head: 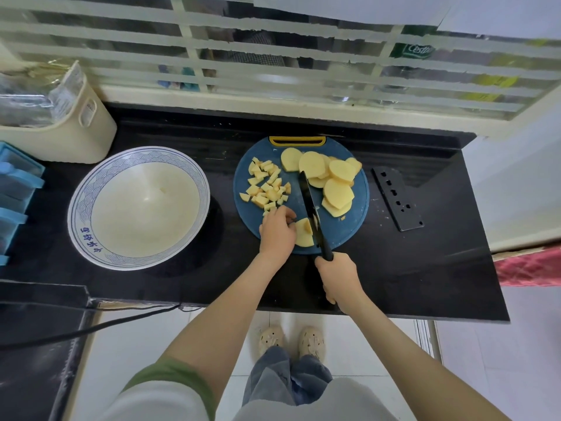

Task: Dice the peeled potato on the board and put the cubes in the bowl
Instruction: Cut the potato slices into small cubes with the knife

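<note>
A round blue cutting board [358, 205] lies on the black counter. Several yellow potato cubes [266, 185] are heaped on its left part. Several round potato slices [329, 180] overlap on its right part. My left hand [277, 230] presses a potato slice [303, 233] flat at the board's near edge. My right hand [340, 278] grips the handle of a black knife [309, 202], whose blade lies along the right side of that slice. The white bowl [91, 189] with a blue patterned rim stands empty to the left of the board.
A black knife sheath [397, 199] with holes lies right of the board. A cream basket [76, 126] with packets and blue plastic boxes [15, 189] stand at the far left. A black cable [91, 328] hangs off the counter's front edge.
</note>
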